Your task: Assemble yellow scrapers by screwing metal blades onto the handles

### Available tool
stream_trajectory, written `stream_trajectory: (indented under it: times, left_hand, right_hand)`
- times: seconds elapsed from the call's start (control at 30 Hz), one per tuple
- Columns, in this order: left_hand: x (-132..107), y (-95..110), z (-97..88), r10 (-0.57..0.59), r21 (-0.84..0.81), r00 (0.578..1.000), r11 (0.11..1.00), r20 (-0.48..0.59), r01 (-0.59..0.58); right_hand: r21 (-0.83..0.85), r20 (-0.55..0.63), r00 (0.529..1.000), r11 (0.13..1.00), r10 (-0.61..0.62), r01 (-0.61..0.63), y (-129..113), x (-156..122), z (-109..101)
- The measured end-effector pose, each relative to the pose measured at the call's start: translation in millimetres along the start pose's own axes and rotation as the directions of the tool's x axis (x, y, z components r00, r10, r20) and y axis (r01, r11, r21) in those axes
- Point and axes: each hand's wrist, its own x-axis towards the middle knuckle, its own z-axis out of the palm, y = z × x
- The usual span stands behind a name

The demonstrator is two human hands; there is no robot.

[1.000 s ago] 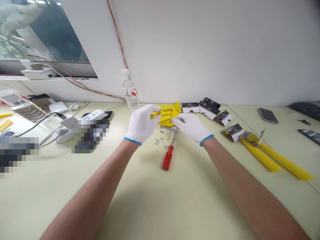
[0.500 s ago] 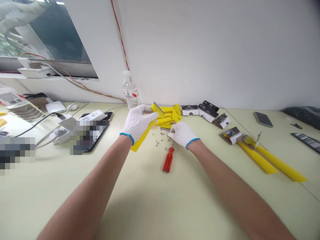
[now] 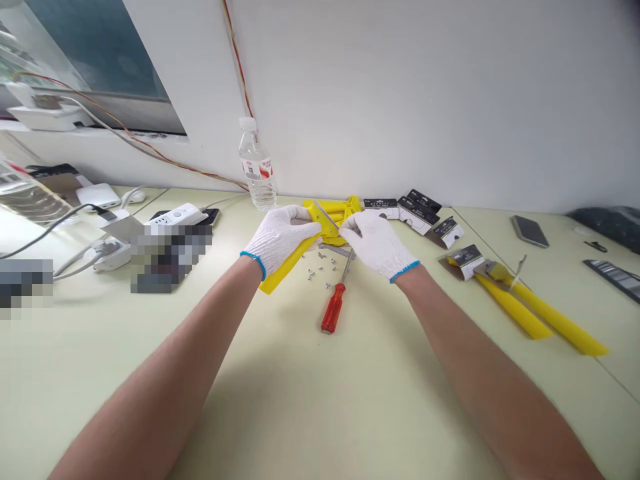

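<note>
On the pale desk (image 3: 280,400), the red screwdriver (image 3: 332,310) lies nearest you, loose screws (image 3: 320,269) left of its shaft. Beyond its handle, your left hand's (image 3: 280,239) grip is closed round a yellow scraper (image 3: 290,265). Your right hand's (image 3: 379,243) looks narrow, by the scraper's head; what it holds, I cannot tell. You seem busy at that head, which calls for a steady left hold. Past the screwdriver stand a bottle (image 3: 257,175) and white wall (image 3: 400,93).

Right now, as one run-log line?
left hand: gripping yellow tool | right hand: pinched near it, contents unclear | red screwdriver: on table
</note>
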Motion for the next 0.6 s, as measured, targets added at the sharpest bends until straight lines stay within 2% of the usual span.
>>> stream_trajectory:
  times: [0.07, 0.13, 0.43, 0.6]
  left_hand:
    - [0, -1, 5.1, 0.019, 0.019, 0.999, 1.0, 0.038, -0.02]
    - [0, -3, 11.1, 0.04, 0.045, 0.997, 0.998, 0.06, -0.043]
    - [3, -15, 25.5, 0.124, 0.171, 0.992, 0.977, 0.017, -0.125]
    - [0, -13, 30.5, 0.146, 0.186, 0.989, 0.972, 0.005, -0.144]
  right_hand:
    - [0.01, -0.095, 0.993, 0.997, -0.069, 0.07, -2, -2, 0]
    - [-0.01, -0.136, 0.985, 0.994, -0.108, 0.108, -5, -2, 2]
    - [-0.094, -0.127, 0.985, 0.99, -0.118, 0.106, -5, -1, 8]
    - [-0.121, -0.082, 0.996, 0.993, -0.019, 0.009, -13, -5, -2]
